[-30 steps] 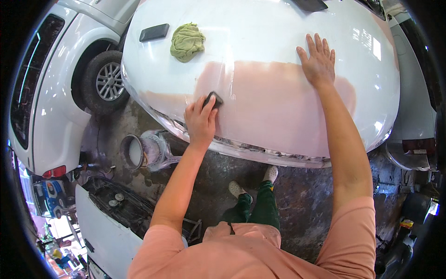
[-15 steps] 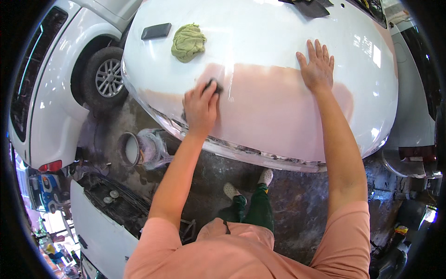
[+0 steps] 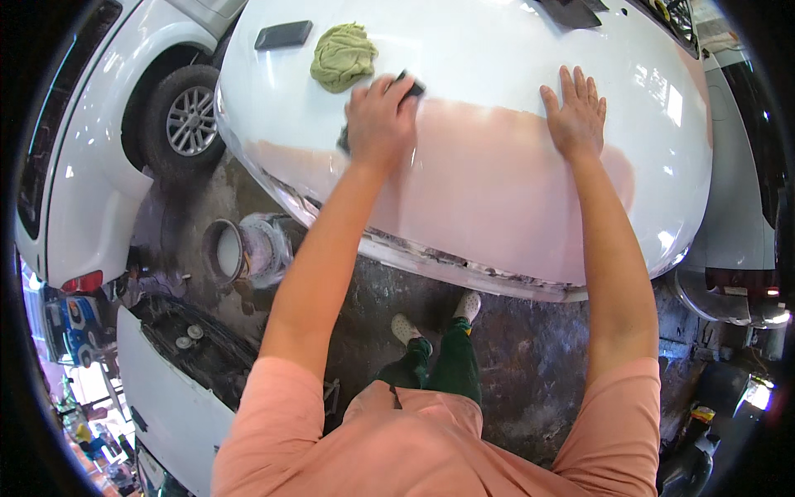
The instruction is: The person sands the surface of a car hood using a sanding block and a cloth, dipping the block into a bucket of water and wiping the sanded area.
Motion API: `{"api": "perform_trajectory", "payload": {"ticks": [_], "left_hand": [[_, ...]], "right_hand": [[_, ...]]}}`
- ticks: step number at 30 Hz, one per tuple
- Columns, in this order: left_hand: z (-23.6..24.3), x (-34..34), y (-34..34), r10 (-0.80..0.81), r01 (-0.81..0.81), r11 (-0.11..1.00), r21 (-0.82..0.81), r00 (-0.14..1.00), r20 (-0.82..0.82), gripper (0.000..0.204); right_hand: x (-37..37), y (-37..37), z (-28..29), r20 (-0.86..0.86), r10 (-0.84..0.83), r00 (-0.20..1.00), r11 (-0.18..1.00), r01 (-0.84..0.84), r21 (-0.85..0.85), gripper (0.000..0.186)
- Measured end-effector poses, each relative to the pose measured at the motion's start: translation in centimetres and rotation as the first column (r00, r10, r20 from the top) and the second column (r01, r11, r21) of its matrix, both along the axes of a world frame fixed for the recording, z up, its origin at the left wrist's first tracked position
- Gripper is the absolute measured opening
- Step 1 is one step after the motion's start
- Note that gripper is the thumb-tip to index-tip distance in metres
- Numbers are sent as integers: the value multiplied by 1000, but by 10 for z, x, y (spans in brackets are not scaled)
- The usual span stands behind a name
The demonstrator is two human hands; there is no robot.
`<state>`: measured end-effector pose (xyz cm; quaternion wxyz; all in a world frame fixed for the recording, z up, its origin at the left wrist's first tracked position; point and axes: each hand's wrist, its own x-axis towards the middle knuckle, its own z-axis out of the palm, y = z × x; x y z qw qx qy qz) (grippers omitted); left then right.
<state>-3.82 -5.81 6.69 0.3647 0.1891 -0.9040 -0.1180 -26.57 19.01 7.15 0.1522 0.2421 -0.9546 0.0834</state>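
Note:
My left hand (image 3: 381, 120) is closed around a dark sanding block (image 3: 411, 85), pressed to the white car hood (image 3: 489, 58). Only the block's ends show past my fingers, and the hand is slightly blurred. It lies at the left upper edge of a dull pinkish patch (image 3: 489, 190) on the hood. My right hand (image 3: 578, 120) rests flat with fingers spread, partly on white paint near the patch's upper right edge; it holds nothing. Just beyond my left hand sits a crumpled green cloth (image 3: 343, 58), with a dark grey rectangular block (image 3: 283, 35) to its left.
Dark sheets (image 3: 571, 12) lie at the hood's far side. A bucket (image 3: 225, 253) stands on the wet floor by the hood's front edge. A white vehicle (image 3: 91, 166) is at left, a loose white panel (image 3: 170, 398) at lower left, and another car (image 3: 737, 166) at right.
My left hand has slid the sanding block away from me and slightly right, up toward the green cloth. The right hand stays flat on the hood; the view has shifted slightly.

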Motion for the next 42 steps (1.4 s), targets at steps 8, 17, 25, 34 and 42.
{"api": "perform_trajectory", "payload": {"ticks": [8, 17, 25, 34, 42], "left_hand": [[-96, 136, 43, -80, 80, 997, -3, 996, -31, 44], [-6, 25, -6, -46, 46, 999, -3, 998, 35, 35], [-55, 103, 25, 22, -22, 1000, 9, 999, -30, 39], [-25, 58, 23, 79, -84, 986, 143, 996, 39, 40], [-54, 99, 51, 177, -174, 973, 153, 984, -2, 43]], "right_hand": [[-8, 6, 1, -17, -10, 1000, 1000, 10, 10, 73], [-8, 3, -1, -63, 6, 998, 999, -3, 43, 73], [-4, 1, 5, -11, 22, 1000, 999, -21, 44, 69], [49, -177, 25, -232, 725, 648, 614, -761, -208, 65], [114, -290, 38, -96, 877, 471, 478, -874, 87, 47]]}}
